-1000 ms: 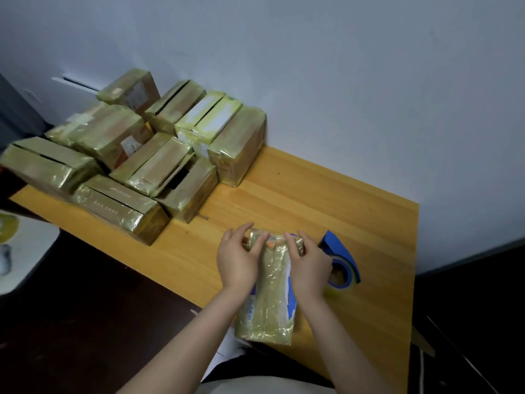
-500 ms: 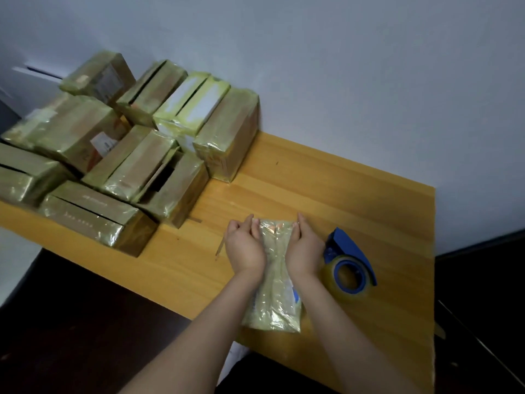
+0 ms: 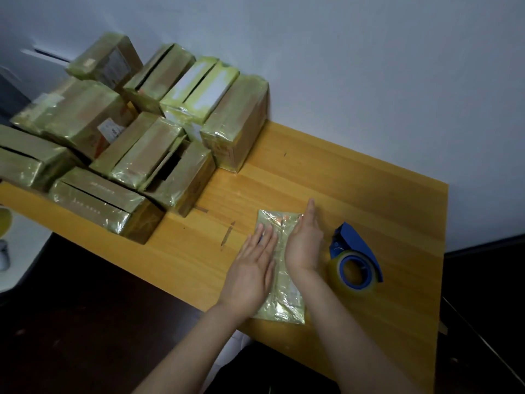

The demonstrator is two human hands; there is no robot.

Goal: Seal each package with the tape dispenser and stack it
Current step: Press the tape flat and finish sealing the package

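Tape-wrapped flat yellowish package [image 3: 284, 297], left hand [image 3: 252, 268] now flat atop it, earlier cupping its far end, right hand [image 3: 305, 245] edgewise alongside, both hands straight-fingered, taped brown cartons [image 3: 142, 143], contents unseen

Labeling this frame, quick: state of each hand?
Left hand: open, flat on the package.
Right hand: open, fingers straight, against the package's right edge.
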